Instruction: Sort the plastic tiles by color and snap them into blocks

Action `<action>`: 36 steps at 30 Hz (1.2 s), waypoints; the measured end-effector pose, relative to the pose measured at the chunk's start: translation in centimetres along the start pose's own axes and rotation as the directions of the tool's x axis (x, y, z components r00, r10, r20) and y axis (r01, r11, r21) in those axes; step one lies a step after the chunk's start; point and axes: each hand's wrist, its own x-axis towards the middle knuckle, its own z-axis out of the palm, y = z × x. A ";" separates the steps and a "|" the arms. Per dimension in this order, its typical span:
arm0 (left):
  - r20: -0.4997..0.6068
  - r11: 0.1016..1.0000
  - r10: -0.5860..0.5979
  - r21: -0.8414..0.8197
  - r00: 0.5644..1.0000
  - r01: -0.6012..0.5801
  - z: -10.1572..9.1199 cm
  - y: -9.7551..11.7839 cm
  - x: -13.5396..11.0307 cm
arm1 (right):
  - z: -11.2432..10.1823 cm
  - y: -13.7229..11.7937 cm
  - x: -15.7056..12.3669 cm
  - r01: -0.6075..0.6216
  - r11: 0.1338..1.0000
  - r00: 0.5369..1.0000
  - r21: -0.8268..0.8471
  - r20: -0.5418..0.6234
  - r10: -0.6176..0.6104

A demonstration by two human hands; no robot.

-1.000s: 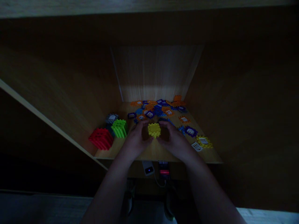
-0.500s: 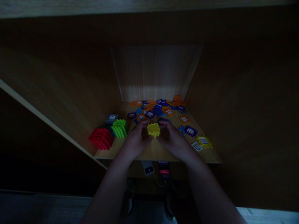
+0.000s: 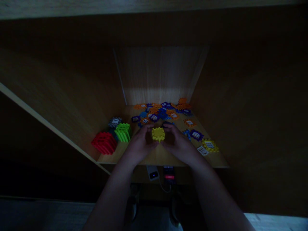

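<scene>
Between my hands, above the wooden shelf [image 3: 154, 157], is a small yellow block [image 3: 158, 134] built of notched toy panels. My left hand [image 3: 141, 141] closes on its left side, and my right hand [image 3: 175, 139] grips it from the right. Its underside is hidden from me. Beyond the fingers lie scattered interlocking panels, among them a purple window panel [image 3: 154, 117] and an orange one [image 3: 173, 115]. A yellow panel with a white window [image 3: 210, 145] rests to the right, beside a loose white window frame [image 3: 202, 150].
On the left stand a red block [image 3: 104, 143], a green block [image 3: 123, 132] and a dark grey one [image 3: 115, 122]. Wooden side walls enclose the shelf. Below its front edge are a white device [image 3: 153, 173] and a phone [image 3: 169, 175], joined by a cable.
The yellow block has tilted very slightly between my fingers. Both hands stay almost in the same place, and the panels and blocks around them have not moved.
</scene>
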 end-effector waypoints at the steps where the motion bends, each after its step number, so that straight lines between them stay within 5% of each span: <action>1: 0.002 1.000 0.001 0.006 1.000 -0.001 0.0 0.0 0.0 | 0.0 -0.1 0.0 -0.001 1.000 1.000 0.002 0.003 0.001; 36: 0.000 0.995 0.058 0.076 0.998 -0.058 0.1 0.1 -0.1 | -0.2 -0.4 -0.1 0.004 0.999 1.000 -0.051 -0.007 -0.004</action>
